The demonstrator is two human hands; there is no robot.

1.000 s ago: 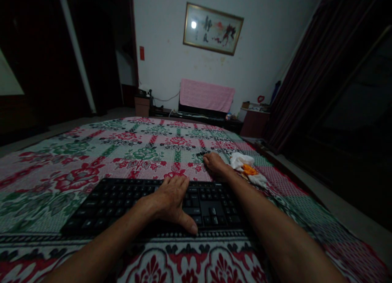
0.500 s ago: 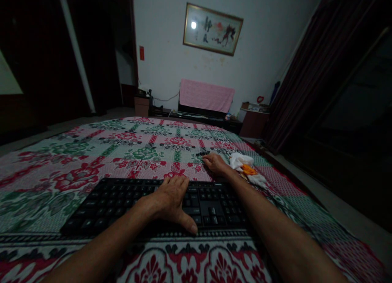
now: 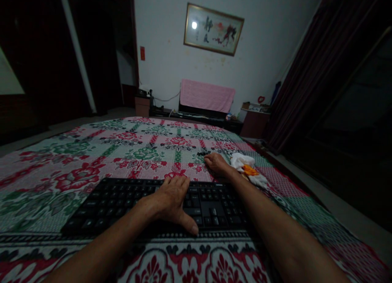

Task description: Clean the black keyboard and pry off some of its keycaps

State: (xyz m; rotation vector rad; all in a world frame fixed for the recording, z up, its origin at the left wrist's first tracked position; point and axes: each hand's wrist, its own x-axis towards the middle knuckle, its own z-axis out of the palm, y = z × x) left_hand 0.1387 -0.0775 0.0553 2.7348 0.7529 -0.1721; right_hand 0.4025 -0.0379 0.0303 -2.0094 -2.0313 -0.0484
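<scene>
A black computer keyboard [image 3: 128, 191] lies across the near part of the patterned bedspread. My left hand [image 3: 171, 197] rests flat on its middle, fingers pointing away and thumb spread toward the near edge; the keys beneath are covered. Beyond the keyboard's upper right side, my right hand [image 3: 216, 163] is low over the bedspread with its fingers curled together. Several small black pieces [image 3: 202, 154], perhaps keycaps, lie just left of its fingertips. Whether the fingers pinch one of them is hidden.
Crumpled white cloth or plastic with an orange part [image 3: 249, 168] lies right of my right hand. The flowered bedspread [image 3: 143, 152] stretches to the bed's far end. Beyond stand a low cabinet, a pink towel [image 3: 207, 95] over a dark panel, and a framed picture [image 3: 213, 29] above.
My right hand has shifted very slightly, its fingers still curled beside the small black pieces. The left hand stays flat on the keyboard.
</scene>
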